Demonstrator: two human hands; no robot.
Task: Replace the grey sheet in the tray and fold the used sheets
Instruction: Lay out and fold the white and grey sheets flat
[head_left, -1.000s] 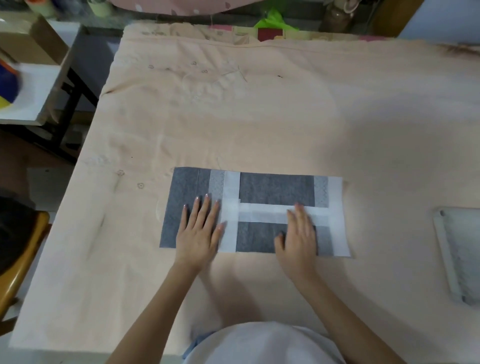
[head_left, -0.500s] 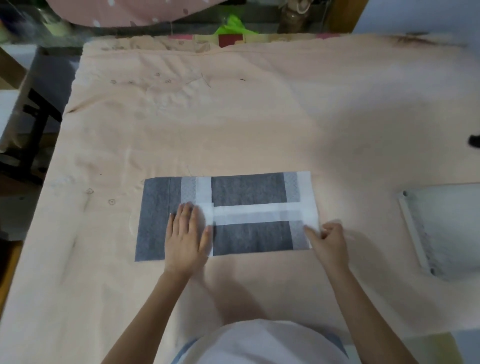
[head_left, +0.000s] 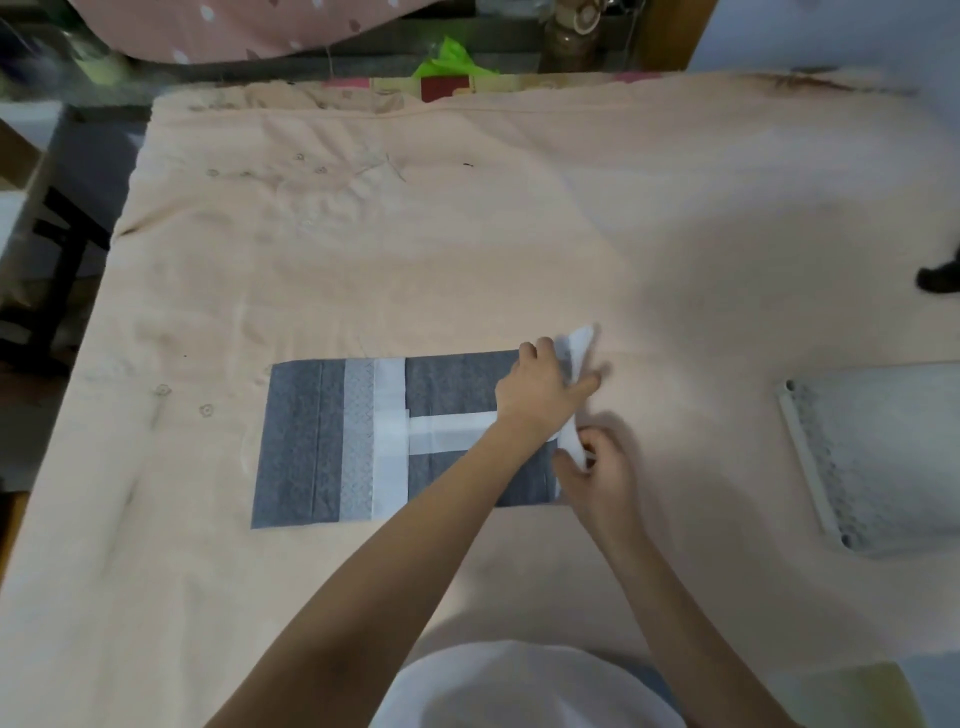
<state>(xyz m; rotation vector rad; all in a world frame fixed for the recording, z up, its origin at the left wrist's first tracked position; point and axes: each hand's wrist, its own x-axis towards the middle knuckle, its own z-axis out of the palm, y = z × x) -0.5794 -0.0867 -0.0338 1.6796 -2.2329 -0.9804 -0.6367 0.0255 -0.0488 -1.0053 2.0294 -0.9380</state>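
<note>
Nearest to me, a white garment (head_left: 519, 686) fills the bottom edge of the view, with both bare forearms reaching forward from it across the table (head_left: 467, 260), which is covered in a peach cloth. I note the right hand (head_left: 602, 467) at the near right edge of the grey sheet (head_left: 332, 441), fingers curled and pinching that edge's white border where it lifts off the cloth. Just beyond it, the left hand (head_left: 540, 387) crosses over the sheet and grips the same raised white edge higher up; the edge is blurred there. The rest of the sheet lies flat on the table, grey with white bands, left of both hands. The tray (head_left: 810, 457), white, sits well apart to the right, partly cut off by the frame. A small dark object (head_left: 937, 278) sits at the far right edge; I cannot identify it.
</note>
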